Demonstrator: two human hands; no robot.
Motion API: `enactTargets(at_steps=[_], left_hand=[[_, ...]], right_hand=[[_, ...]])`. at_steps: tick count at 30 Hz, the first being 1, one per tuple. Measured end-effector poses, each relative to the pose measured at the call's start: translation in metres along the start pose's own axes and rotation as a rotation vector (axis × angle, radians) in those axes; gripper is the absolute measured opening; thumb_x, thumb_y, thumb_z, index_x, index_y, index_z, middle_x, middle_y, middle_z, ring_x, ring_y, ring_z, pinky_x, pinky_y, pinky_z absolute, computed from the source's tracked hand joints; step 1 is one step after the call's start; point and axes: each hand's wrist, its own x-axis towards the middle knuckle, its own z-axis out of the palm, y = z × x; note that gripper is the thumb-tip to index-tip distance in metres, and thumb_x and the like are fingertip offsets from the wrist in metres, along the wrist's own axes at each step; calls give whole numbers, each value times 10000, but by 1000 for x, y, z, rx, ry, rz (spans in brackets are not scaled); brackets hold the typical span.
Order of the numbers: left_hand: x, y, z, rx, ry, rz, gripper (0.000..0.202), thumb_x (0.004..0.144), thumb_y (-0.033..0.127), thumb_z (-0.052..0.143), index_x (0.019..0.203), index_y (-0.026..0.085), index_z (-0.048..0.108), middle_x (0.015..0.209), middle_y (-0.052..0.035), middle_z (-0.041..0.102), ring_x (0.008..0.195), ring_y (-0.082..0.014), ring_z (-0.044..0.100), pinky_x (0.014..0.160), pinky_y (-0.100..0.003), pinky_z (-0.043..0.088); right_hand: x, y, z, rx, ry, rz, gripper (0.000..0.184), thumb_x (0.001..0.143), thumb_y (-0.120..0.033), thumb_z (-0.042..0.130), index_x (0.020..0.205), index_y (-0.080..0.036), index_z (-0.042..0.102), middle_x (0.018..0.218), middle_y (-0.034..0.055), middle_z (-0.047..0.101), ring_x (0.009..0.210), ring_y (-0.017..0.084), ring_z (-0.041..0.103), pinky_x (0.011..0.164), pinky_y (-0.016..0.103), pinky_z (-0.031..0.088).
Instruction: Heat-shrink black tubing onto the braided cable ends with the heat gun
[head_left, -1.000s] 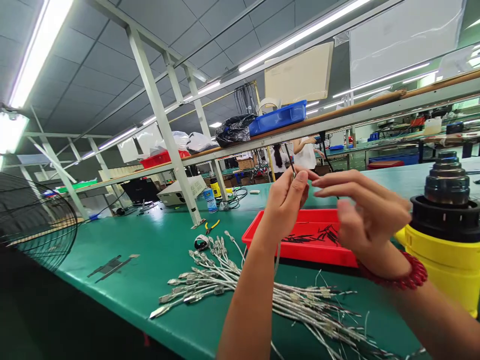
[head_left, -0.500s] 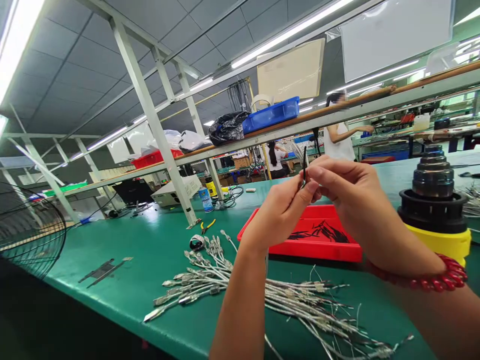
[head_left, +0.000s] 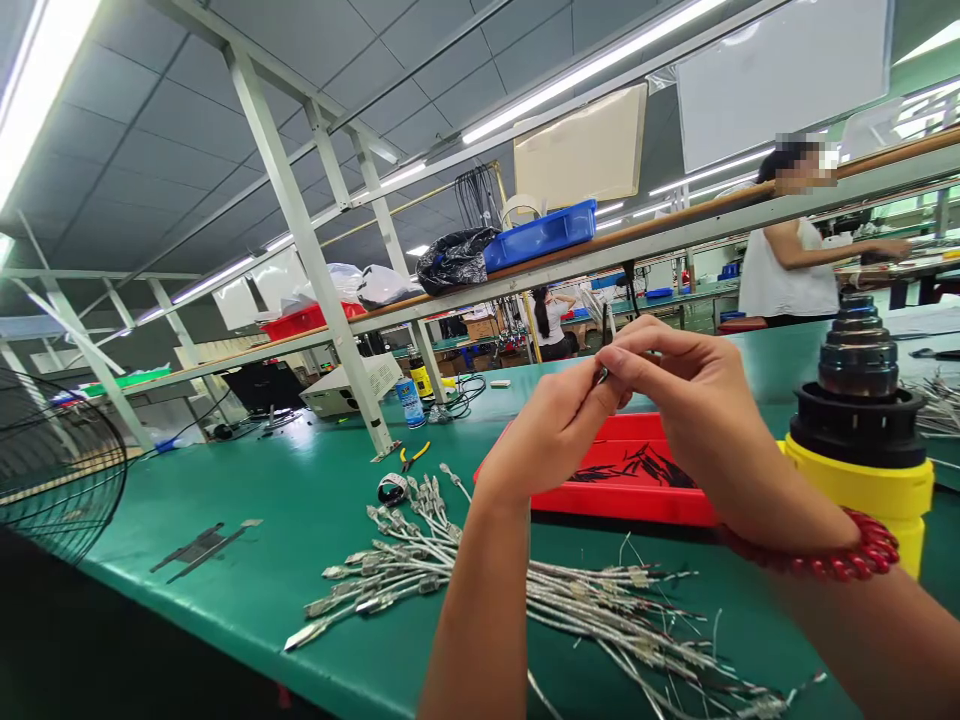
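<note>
Both hands are raised and meet in front of me, over a shallow red tray (head_left: 622, 500) holding several thin black pieces of tubing (head_left: 660, 465). Thumb and fingers of my left hand (head_left: 559, 415) are closed in a pinch around a slim black tube (head_left: 605, 325), which sticks up above the fingertips. My right hand (head_left: 682, 400) is pinched against the same spot, its thumb tip touching the left fingers; what lies inside its grip is hidden. Below the hands, a bundle of white cables (head_left: 420, 560) with metal plugs at the left and stripped wires at the right lies on the table.
The green table (head_left: 247, 600) carries yellow-handled pliers (head_left: 412, 457), a roll of tape (head_left: 391, 488) and a spray can (head_left: 409, 402). A yellow-and-black heat gun (head_left: 859, 420) stands upright at right. A shelf with a blue bin (head_left: 544, 230) crosses above. A co-worker (head_left: 795, 240) stands beyond.
My right hand has moved slightly left and its thumb now covers more of the black tube. The co-worker in the background has moved to the right.
</note>
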Motion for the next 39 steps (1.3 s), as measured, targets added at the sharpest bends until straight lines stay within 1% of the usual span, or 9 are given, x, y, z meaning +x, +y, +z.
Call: enactTargets(at_steps=[9,12,15,20,24,28,31,35,39], left_hand=[[-1,1,-3,11,-9,8,293,990,367,396,770,179,439,721,18,439,632,-88,332,581,-243,325],[0,-1,-4,30,17,-2,328,983,428,399,769,183,447,689,20,436,618,-93,345,578,-248,335],[1,-6,-6,60,38,-14,370,967,485,416,750,186,442,670,22,427,609,-95,346,568,-255,325],[3,-12,-4,95,50,-29,385,952,515,438,757,184,459,662,22,438,609,-95,365,557,-255,313],[5,-14,-2,-18,51,-57,369,965,501,428,769,189,444,625,29,492,548,-75,400,522,-241,323],[9,-13,2,-199,153,-62,462,920,546,498,658,194,355,554,68,295,493,-58,247,476,-248,220],[14,-15,7,-305,143,-161,582,868,687,454,598,205,270,538,82,187,475,-50,156,457,-257,146],[18,-23,11,-250,124,-163,584,852,707,458,600,199,314,535,77,231,473,-48,198,456,-253,150],[15,-24,11,-110,81,-97,442,941,526,450,656,195,383,578,53,301,539,-84,288,512,-263,254]], right_hand=[[-1,0,1,29,-31,24,103,715,-204,755,621,-203,714,673,-9,592,603,62,537,512,166,474],[-2,4,1,50,-33,61,40,720,-254,770,710,-224,746,699,-10,618,607,64,558,536,176,498],[-1,5,-1,40,-17,107,140,705,-318,791,826,-255,763,715,-13,642,597,69,566,562,198,523],[4,5,-5,-62,7,150,222,625,-348,841,795,-231,760,728,-2,639,676,79,563,593,178,498],[10,15,-10,61,11,271,413,638,-512,798,955,-255,734,933,27,672,863,129,613,683,217,534],[11,26,-10,196,-30,344,496,637,-642,724,948,-254,720,1034,50,673,1002,180,614,772,277,546],[9,29,-5,210,-15,298,442,712,-633,663,920,-247,726,1085,58,684,1056,187,616,840,297,535],[5,27,0,179,-23,310,352,743,-557,687,784,-210,730,913,60,716,815,159,660,685,273,551],[3,24,0,192,9,272,248,760,-455,716,735,-209,737,787,34,706,695,118,635,609,233,545]])
